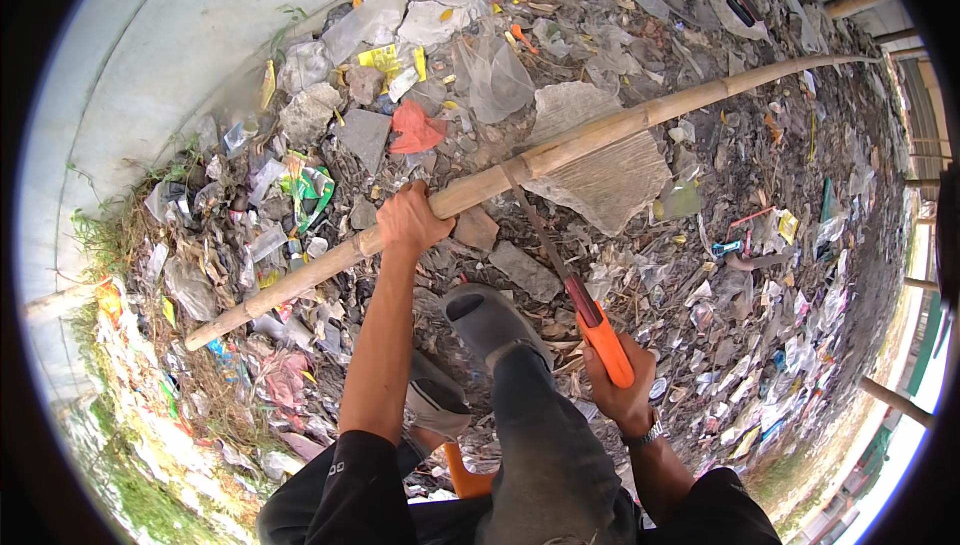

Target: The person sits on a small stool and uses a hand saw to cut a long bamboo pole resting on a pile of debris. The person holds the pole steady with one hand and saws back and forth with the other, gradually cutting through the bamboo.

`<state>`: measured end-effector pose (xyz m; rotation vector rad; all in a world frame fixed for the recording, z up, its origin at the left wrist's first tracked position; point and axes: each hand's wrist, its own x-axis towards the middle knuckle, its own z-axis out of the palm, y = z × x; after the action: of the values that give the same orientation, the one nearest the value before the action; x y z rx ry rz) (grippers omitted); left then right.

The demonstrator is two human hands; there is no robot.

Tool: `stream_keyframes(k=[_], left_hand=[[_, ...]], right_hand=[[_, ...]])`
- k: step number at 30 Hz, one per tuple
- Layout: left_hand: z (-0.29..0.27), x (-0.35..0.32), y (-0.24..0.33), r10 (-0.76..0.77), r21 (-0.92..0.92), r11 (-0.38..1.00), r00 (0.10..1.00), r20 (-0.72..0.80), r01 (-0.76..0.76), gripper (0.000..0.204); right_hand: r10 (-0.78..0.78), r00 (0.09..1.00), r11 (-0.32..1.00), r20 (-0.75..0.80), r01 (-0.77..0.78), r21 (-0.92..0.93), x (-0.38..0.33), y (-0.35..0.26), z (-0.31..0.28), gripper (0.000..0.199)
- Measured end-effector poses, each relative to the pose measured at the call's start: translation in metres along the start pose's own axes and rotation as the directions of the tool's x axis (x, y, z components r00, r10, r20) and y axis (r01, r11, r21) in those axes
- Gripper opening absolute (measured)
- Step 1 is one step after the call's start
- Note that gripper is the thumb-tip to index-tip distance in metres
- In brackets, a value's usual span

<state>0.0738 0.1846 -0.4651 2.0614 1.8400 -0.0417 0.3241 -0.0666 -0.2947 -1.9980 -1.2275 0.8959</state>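
Note:
A long bamboo pole (600, 132) slants across the ground, from the lower left up to the far right. My left hand (411, 219) is closed around it, left of its middle. In my right hand (622, 385) is a hand saw (604, 343) with an orange handle. Its dark, narrow blade reaches up and left, the tip end meeting the pole just right of my left hand. Whether the teeth have cut into the bamboo I cannot tell. My grey clog (492, 323) stands between my hands, below the pole.
Litter, plastic scraps and rubble cover the ground. A broken concrete slab (600, 185) lies beneath the pole. A pale wall (190, 35) curves along the left and far side. Another orange handle (466, 475) shows by my legs. A blue-handled tool (727, 247) lies at right.

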Motion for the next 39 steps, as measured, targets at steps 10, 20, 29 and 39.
stream_keyframes(k=[10, 20, 29, 39], left_hand=[[0.011, -0.001, 0.003, -0.116, 0.02, 0.993, 0.991, 0.063, 0.115, 0.045], [0.03, -0.007, -0.001, -0.104, 0.015, 0.994, 0.994, -0.024, 0.105, 0.033], [0.032, -0.006, -0.002, -0.101, 0.022, 0.995, 0.995, 0.003, 0.101, 0.032], [0.032, -0.019, -0.004, -0.091, 0.03, 0.995, 0.995, -0.049, 0.092, 0.029]], right_hand=[[0.025, 0.998, 1.0, 0.061, -0.025, -0.009, -0.005, -0.007, -0.01, 0.021], [0.043, 0.996, 0.999, 0.082, -0.041, -0.035, -0.004, -0.018, -0.004, 0.022], [0.119, 0.992, 0.992, 0.037, -0.116, -0.056, -0.038, -0.019, -0.007, 0.023], [0.048, 0.999, 0.998, -0.007, -0.049, -0.034, 0.0, -0.027, 0.022, 0.024]])
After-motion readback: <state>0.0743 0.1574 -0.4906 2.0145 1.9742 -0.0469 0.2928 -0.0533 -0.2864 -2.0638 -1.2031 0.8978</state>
